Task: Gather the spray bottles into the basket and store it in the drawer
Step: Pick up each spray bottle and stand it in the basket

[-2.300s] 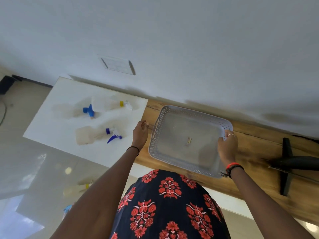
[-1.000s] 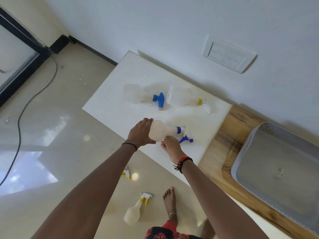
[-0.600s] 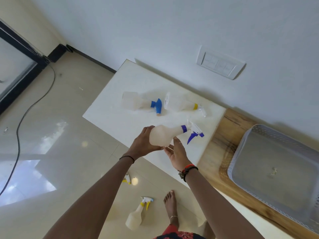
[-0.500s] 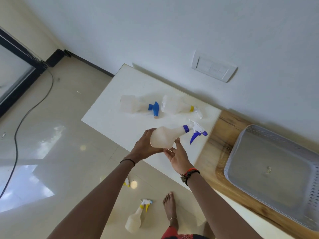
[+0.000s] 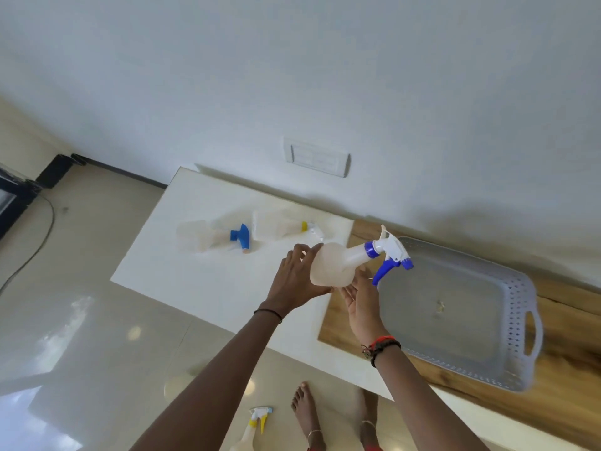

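Observation:
Both hands carry a translucent spray bottle with a purple-and-white trigger (image 5: 338,263) in the air. My left hand (image 5: 297,281) grips its base and my right hand (image 5: 361,301) supports it from below. Its nozzle hangs over the left rim of the grey perforated basket (image 5: 520,307), which rests empty on the wooden counter (image 5: 566,402). Two more translucent bottles lie on the white tabletop (image 5: 201,281): a blue-capped bottle (image 5: 211,237) and a yellow-collared bottle (image 5: 279,226).
A yellow-and-white spray bottle (image 5: 252,431) lies on the glossy floor by my bare feet (image 5: 305,418). A wall switch plate (image 5: 317,156) sits above the white tabletop. A black cable (image 5: 35,242) runs along the floor at far left.
Both hands lifted the purple-trigger bottle off the white tabletop and carried it right, up to the basket's left rim. Earlier, both hands were at the basket's sides.

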{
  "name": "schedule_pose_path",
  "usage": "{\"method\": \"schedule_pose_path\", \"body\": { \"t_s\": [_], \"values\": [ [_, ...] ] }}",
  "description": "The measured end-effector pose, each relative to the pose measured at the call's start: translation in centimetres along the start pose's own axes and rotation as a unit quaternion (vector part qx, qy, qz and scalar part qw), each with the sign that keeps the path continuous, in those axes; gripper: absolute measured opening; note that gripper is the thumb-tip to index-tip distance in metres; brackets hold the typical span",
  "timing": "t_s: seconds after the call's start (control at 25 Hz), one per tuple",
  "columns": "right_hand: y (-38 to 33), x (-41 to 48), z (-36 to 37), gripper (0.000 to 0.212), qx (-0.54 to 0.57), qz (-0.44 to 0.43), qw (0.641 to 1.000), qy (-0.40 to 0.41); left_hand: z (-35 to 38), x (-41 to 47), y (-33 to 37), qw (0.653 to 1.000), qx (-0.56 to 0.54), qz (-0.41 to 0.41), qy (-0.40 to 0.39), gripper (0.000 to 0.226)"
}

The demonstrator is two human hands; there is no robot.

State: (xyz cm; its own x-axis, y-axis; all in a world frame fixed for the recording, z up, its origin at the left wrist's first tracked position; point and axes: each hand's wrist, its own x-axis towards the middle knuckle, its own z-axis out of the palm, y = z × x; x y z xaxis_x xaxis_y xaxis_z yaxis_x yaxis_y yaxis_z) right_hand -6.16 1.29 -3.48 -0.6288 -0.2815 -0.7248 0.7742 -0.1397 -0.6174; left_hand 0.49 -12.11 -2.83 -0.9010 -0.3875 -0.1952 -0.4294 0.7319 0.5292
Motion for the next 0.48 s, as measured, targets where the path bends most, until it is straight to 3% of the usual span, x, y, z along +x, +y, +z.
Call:
{"method": "schedule_pose_path", "body": {
  "t_s": [0.2, 0.36, 0.48],
  "values": [
    [-4.2, 1.6, -4.9, 0.015, -0.061, -0.065, 0.994, 0.061, 3.1, 3.0, 6.0, 0.999, -0.043, 0.018, -0.019, 0.094],
    [-6.7, 3.3, -8.8, 0.028, -0.13, -0.108, 0.984, 0.05, 6.0, 5.1, 9.8, 0.993, -0.106, 0.014, -0.039, 0.087],
    [-7.8, 4.9, -11.7, 0.049, -0.133, -0.085, 0.986, 0.045, 8.3, 6.7, 11.5, 0.99, -0.121, 0.008, -0.076, 0.088]
  ]
}}
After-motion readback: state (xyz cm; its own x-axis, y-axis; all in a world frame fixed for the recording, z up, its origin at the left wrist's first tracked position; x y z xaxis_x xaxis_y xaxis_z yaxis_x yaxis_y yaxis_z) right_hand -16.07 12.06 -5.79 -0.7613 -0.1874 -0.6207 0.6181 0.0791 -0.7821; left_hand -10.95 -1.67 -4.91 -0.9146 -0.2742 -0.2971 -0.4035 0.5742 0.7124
